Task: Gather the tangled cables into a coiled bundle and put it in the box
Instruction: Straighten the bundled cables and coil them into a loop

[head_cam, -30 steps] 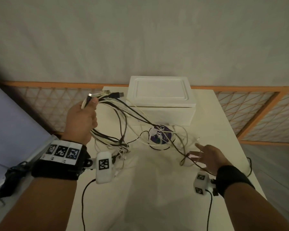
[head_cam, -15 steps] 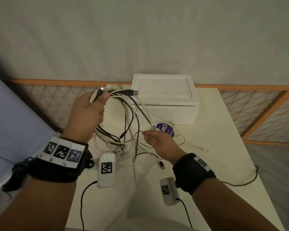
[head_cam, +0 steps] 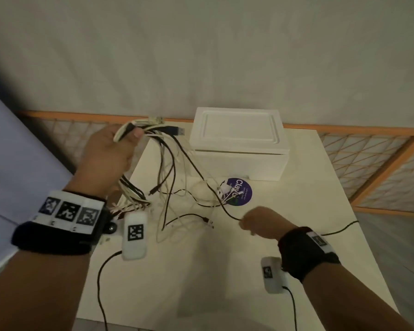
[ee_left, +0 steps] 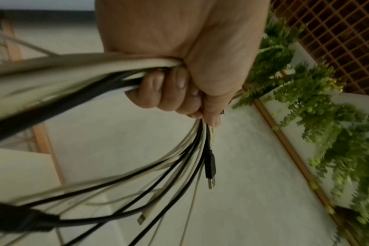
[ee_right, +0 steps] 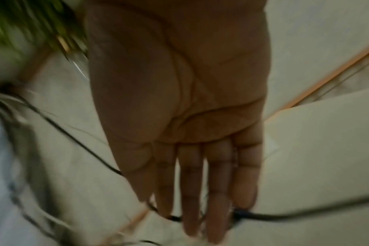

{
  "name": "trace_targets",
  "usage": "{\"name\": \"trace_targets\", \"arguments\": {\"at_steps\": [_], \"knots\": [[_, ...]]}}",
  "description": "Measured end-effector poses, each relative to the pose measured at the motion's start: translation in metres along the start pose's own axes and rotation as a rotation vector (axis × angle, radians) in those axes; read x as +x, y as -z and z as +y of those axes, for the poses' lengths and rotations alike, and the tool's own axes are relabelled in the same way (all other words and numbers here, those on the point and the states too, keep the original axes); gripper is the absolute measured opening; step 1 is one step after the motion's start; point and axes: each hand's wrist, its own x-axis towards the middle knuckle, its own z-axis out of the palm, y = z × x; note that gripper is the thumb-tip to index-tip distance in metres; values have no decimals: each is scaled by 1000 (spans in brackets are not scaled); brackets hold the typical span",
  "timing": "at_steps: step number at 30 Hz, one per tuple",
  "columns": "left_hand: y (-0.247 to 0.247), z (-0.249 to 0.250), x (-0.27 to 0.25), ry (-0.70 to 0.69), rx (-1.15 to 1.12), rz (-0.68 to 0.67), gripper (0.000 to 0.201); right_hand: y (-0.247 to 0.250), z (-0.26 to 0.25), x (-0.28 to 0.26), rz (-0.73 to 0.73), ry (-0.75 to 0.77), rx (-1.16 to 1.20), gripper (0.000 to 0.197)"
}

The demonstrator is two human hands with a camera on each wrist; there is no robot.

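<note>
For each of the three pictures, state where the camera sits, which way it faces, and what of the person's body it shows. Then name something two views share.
Head: worn on the head, facing forward and down at the table and white box; shows both forearms and hands.
Left wrist: looks along the left hand, its grip round the cables.
Right wrist: looks along the right hand and straight fingers, a black cable crossing at their tips.
Shared: head and left wrist both show the black USB plug.

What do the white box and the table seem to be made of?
White box: looks like foam, perhaps polystyrene; matte, thick-walled, with soft moulded edges on its closed lid. Table: smooth, pale, slightly glossy top, probably laminate or painted board; hard to tell.
</note>
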Motion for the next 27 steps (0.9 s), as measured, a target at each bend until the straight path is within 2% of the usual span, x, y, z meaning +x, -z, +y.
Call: {"name": "trace_targets", "arguments": {"at_steps": [2, 4, 7, 9, 12, 13, 16, 18, 20, 22, 25, 27], "knots": [[-12, 0, -6, -26, 75, -57, 22, 2, -43, -12, 60, 270, 286, 19], [-25, 1, -11, -27, 80, -119, 18, 0, -79, -23, 58, 461, 552, 26], [-43, 4, -16, 9, -64, -202, 25, 2, -110, -21, 105, 573, 602, 31], [-53, 9, -19, 29, -127, -253, 17, 5, -116, -17, 18, 515, 630, 26], [-57, 14, -18, 59, -213, -257, 24, 2, -103, -9, -90, 370, 519, 43], [-55, 14, -17, 72, -246, -236, 26, 0, -96, -6, -96, 328, 423, 47], [-46, 10, -11, 122, -320, -155, 26, -4, -79, -4, -117, 249, -102, 44], [-42, 5, -9, 148, -326, -120, 26, -6, -65, -5, -118, 258, -287, 39], [-41, -1, -8, 167, -302, -106, 28, -4, -48, -6, -41, 228, -354, 36], [-43, -7, -7, 184, -283, -99, 30, -1, -28, -7, 61, 172, -288, 39], [-47, -12, -6, 202, -264, -83, 31, 3, 3, -6, 219, 155, -244, 65], [-46, -15, -3, 203, -262, -69, 30, 10, 15, -13, 267, 174, -184, 73]]}}
